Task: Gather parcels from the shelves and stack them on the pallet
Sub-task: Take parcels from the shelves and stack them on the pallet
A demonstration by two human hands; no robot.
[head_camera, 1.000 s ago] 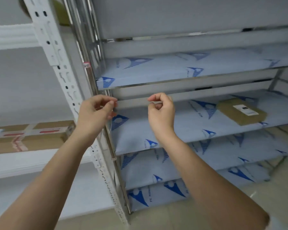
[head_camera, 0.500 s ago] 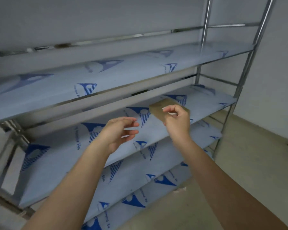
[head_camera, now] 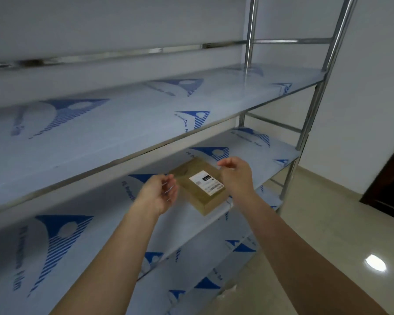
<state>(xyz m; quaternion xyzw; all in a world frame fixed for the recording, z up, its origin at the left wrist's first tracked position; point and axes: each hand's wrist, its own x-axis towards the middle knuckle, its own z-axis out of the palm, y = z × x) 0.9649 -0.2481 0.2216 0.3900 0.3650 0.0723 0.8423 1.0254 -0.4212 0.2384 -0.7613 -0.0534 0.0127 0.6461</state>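
A flat brown cardboard parcel with a white label lies on the second steel shelf of the rack, near its front edge. My left hand hovers at the parcel's left side with fingers loosely spread, not gripping. My right hand is at the parcel's right side, thumb and fingers bent above it, holding nothing that I can see. Both forearms reach in from below. No pallet is in view.
The rack has several shelves covered in blue-printed protective film; the top shelf overhangs just above my hands. Chrome posts stand at the right end. A glossy tiled floor and a dark doorway lie to the right.
My view has swung right along the rack, away from the white shelving with its taped box. Both hands have moved forward and now flank the brown parcel.
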